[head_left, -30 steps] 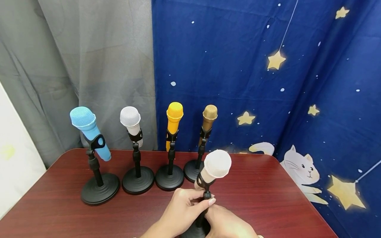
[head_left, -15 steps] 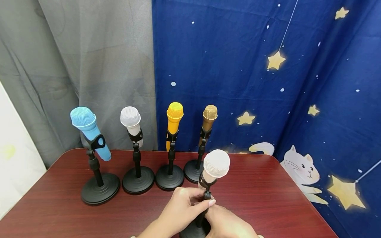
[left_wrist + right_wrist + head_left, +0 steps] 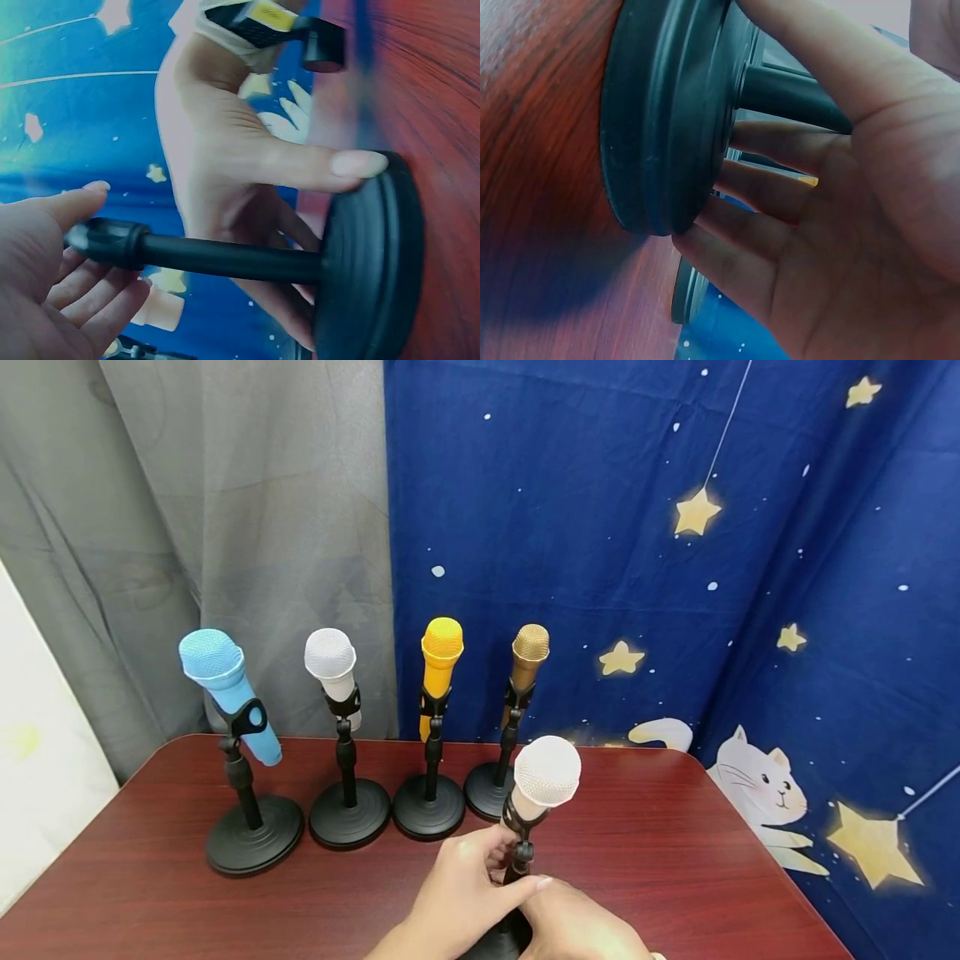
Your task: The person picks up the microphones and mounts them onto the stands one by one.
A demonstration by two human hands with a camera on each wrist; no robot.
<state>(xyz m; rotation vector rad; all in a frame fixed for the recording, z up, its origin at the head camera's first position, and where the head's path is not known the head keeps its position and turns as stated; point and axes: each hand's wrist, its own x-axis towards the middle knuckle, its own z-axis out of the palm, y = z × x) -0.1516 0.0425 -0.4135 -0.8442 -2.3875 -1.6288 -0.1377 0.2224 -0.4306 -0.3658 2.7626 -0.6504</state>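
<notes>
A white microphone (image 3: 547,772) sits tilted in the clip of a black desk stand (image 3: 521,853) at the front of the table. My left hand (image 3: 457,889) curls loosely around the stand's upper post, its thumb on the near side and its fingers behind. In the left wrist view they surround the black collar (image 3: 120,244) on the post (image 3: 225,253). Lower down, my right hand (image 3: 577,918) holds the round base (image 3: 660,135), with the thumb on its rim and the fingers spread along the far side. The base stands on edge in both wrist views because those cameras are turned.
Along the back of the reddish-brown table (image 3: 360,902) stand a blue microphone (image 3: 212,658), another white microphone (image 3: 330,656), a yellow microphone (image 3: 441,647) and a gold microphone (image 3: 529,647), each on a black stand. Behind them hang a grey curtain (image 3: 292,485) and a starry blue curtain (image 3: 562,485).
The front microphone has turned slightly, its lower end shifting right. My left thumb has slid down from the joint, showing more of it. The right hand has hardly moved.
</notes>
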